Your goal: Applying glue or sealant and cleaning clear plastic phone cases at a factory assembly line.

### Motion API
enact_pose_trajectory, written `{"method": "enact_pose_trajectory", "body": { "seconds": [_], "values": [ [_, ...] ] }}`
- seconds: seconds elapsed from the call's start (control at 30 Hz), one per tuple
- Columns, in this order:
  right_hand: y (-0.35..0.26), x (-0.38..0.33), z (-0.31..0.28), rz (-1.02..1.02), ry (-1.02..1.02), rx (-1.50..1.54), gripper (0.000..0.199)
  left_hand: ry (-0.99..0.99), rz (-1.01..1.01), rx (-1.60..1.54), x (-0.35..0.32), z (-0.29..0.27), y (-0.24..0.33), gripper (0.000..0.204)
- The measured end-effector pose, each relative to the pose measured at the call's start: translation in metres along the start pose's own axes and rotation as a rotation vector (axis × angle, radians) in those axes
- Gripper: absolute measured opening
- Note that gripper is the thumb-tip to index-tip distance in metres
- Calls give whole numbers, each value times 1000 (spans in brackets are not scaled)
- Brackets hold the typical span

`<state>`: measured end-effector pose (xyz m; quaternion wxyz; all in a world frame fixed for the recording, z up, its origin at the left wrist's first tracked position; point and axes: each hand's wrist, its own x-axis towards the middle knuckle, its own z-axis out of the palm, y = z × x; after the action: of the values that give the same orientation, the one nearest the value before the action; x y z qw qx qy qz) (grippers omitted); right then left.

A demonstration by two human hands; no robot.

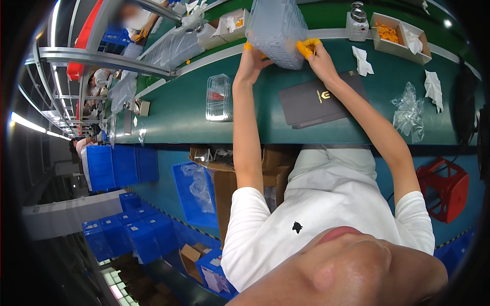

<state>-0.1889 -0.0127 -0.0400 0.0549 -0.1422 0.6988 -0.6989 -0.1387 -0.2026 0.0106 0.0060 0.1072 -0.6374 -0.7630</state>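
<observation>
Here at the top centre of the frame I've got a stack of clear plastic trays [278, 30], nested one in another, tilted, right between my two hands. My left hand [250, 66] is on its left lower edge, fingers curled round the plastic, the tips partly hidden behind it; my right hand [317, 57] has its yellow-covered fingers bent in against the right side. So both hands are pinching the stack between them, and whether it touches the bench [173, 112] I can't tell.

Just left of my left forearm, one clear tray [218, 99] lies on the green top with something reddish showing in it. Right of centre, partly under my right forearm, there's a dark grey flat folder [305, 104] with a gold mark.

Out to the upper right now: a metal-topped bottle [357, 25], and beside it an open box [399, 50] with yellow finger cots [386, 33] in one part and white tissue in the other. Below that, a crumpled white tissue [362, 61], then a crinkled clear bag [410, 113] near the right edge.

Farther out, a red stool [451, 188] at lower right, and blue crates [99, 166] stacked on the left.
</observation>
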Motion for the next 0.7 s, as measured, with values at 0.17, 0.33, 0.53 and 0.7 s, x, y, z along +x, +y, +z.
{"method": "enact_pose_trajectory", "body": {
  "seconds": [0.17,0.33,0.53,0.7],
  "values": [
    [-12,8,-21,99,-179,-44,39,16,-17,40,7,7,8,56],
    [-38,-1,-30,138,-224,-160,43,99,211,56,17,-4,48,55],
    [-63,-34,-57,80,-160,-23,44,484,456,1219,8,50,110,31],
    [-69,-64,-82,38,-72,104,40,580,602,1357,16,44,102,29]
  ]
}}
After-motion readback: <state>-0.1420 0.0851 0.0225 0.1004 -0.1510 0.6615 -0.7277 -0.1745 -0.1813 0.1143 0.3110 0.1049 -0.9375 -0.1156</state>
